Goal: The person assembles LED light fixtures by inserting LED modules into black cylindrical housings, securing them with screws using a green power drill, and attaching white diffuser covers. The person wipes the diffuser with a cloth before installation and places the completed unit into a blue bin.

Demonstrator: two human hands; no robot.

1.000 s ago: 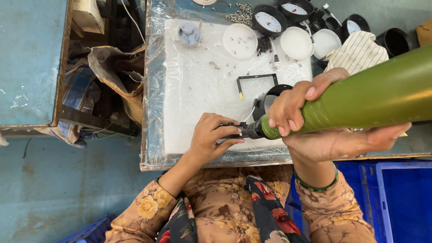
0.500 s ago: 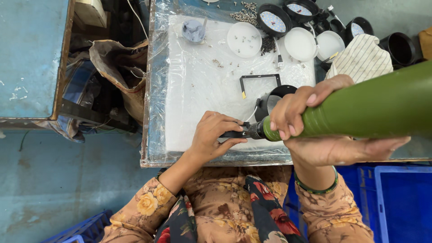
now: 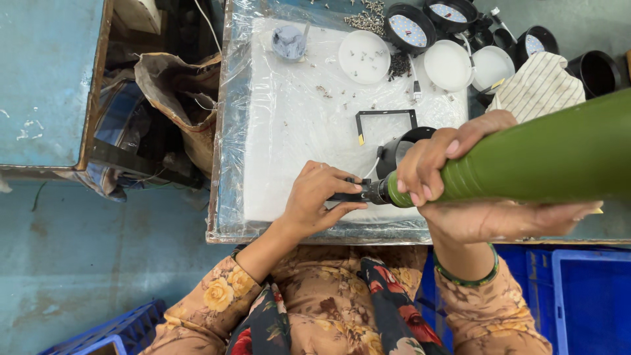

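Observation:
My right hand (image 3: 460, 177) grips a thick green power screwdriver (image 3: 539, 161) that points left, its dark tip (image 3: 380, 192) meeting a small black part (image 3: 348, 194). That part is pinched between the fingers of my left hand (image 3: 319, 200), near the front edge of the white, plastic-covered table (image 3: 296, 131). Just behind the tip sits a round black lamp housing (image 3: 401, 148), partly hidden by my right fingers. A black square frame (image 3: 386, 115) lies on the table beyond it.
White round discs (image 3: 363, 56) and black round lamp housings (image 3: 411, 26) crowd the table's far right, with loose screws scattered about. A striped cloth (image 3: 542, 85) lies at the right. A brown sack (image 3: 177, 85) hangs left of the table; blue crates (image 3: 585, 296) stand at the lower right.
Both hands keep their hold, with the tool tip still at the small black part. The view has shifted slightly.

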